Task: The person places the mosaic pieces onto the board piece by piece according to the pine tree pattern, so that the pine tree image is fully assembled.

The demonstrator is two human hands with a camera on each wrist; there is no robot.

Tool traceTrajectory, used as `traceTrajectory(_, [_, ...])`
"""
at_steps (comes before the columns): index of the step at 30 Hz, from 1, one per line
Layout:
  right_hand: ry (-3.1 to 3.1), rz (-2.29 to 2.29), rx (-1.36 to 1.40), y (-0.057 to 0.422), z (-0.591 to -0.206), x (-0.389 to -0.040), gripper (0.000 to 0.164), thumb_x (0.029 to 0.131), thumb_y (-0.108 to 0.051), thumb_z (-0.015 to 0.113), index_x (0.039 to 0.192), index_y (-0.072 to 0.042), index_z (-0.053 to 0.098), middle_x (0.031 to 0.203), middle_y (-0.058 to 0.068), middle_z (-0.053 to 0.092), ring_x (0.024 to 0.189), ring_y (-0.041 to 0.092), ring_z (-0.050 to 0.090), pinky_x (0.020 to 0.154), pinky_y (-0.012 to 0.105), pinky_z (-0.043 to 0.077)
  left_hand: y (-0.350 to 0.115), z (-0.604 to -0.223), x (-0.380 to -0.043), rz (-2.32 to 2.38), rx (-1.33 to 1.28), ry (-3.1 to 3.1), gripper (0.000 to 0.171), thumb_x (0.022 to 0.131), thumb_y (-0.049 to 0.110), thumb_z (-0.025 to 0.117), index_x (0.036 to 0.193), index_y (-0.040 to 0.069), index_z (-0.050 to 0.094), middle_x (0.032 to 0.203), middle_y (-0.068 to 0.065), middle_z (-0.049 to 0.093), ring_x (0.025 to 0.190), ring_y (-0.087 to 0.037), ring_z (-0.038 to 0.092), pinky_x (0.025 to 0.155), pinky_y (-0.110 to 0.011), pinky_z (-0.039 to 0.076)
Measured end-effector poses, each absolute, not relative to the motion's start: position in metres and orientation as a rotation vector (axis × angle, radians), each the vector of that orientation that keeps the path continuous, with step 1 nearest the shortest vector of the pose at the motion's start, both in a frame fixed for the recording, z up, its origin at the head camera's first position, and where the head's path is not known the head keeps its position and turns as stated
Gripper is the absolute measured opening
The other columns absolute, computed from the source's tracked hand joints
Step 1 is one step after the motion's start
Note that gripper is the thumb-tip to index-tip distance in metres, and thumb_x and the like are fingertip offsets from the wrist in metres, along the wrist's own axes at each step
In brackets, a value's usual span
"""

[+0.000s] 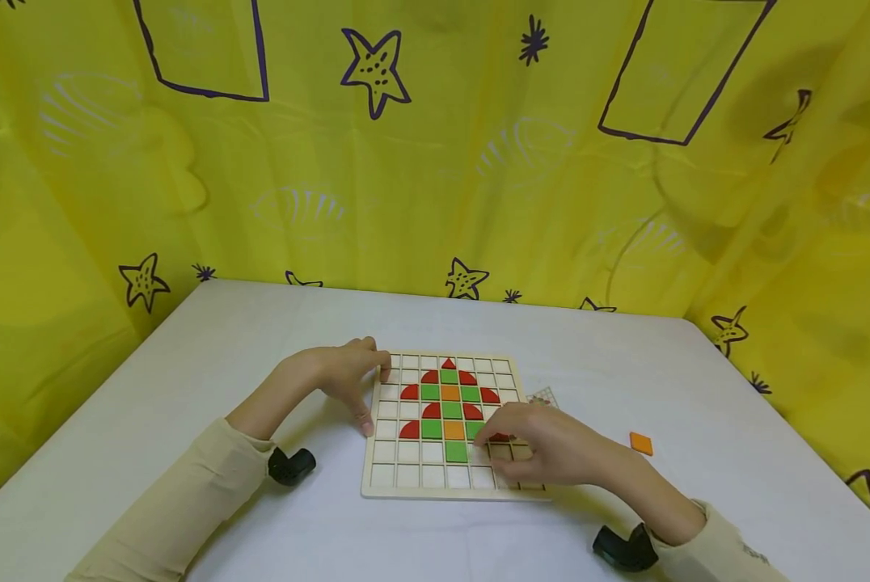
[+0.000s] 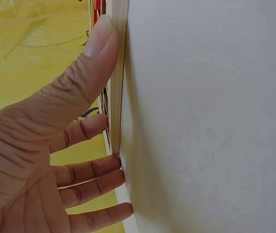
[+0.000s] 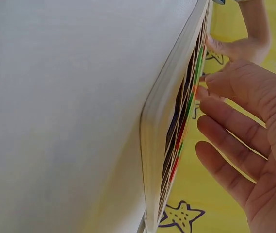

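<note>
A square wooden grid board (image 1: 384,477) lies on the table, with red, green and orange pieces set in its cells as a tree-like figure. My left hand (image 1: 344,376) rests along the board's left side. In the left wrist view its thumb (image 2: 99,41) touches the wooden edge, with the other fingers extended beside it. Over the board's right half is my right hand (image 1: 544,444), its fingertips at a green square (image 1: 473,428) and partly covering the pieces there. Relaxed fingers show in the right wrist view, with no piece visible between them.
A loose orange square (image 1: 641,443) lies on the white table (image 1: 275,323), right of the board. A small patterned card (image 1: 544,396) shows partly behind the right hand. Yellow curtain (image 1: 435,178) hangs behind and along both sides of the table.
</note>
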State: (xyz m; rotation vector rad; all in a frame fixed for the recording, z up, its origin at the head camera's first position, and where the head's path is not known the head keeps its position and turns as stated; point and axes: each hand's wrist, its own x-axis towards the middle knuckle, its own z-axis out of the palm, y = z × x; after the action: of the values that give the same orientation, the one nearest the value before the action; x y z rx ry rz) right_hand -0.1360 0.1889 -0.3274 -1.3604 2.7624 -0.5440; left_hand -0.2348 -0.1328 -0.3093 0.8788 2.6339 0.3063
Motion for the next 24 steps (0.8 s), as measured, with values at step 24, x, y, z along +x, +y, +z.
traceTrajectory(24, [2.944, -0.636, -1.298, 0.259, -0.329, -0.122, 0.035, 0.083, -0.005, 0.082, 0.114, -0.015, 0.07, 0.111, -0.005, 0.072, 0.092, 0.013, 0.065, 0.073, 0.026, 0.054, -0.132, -0.31, -0.234, 0.286, 0.879, 2.64, 0.067, 0.063, 0.041, 0.098, 0.109, 0.018, 0.056, 0.114, -0.005, 0.049, 0.112, -0.024, 0.046, 0.089, -0.043, 0.048])
